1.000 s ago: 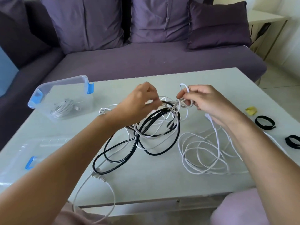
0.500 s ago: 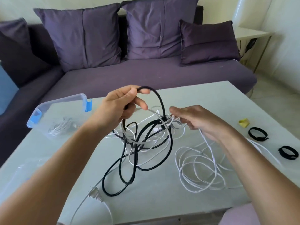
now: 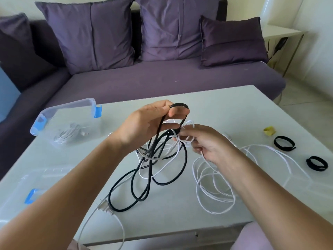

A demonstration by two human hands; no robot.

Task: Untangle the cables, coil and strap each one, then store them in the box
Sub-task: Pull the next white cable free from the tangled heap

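Observation:
A black cable [image 3: 167,183] hangs in loops above the pale table [image 3: 225,109], tangled with thin white cable. My left hand [image 3: 144,125] holds a loop of the black cable up between thumb and fingers. Just to its right, my right hand [image 3: 203,143] pinches the white cable [image 3: 214,188] at the knot, and the rest of that cable lies in loose coils on the table under my right forearm. A clear plastic box [image 3: 54,112] with blue clips stands at the left, with one coiled white cable [image 3: 68,134] inside it.
Two black straps [image 3: 283,143] [image 3: 317,163] and a yellow strap [image 3: 269,130] lie at the table's right edge. The clear box lid [image 3: 32,193] lies at the near left. A grey-white cable with a plug [image 3: 104,208] trails off the front edge. A purple sofa stands behind.
My left hand has lifted a loop of the black cable from the table. My right hand stayed at the knot of white cable. The head camera tilted up.

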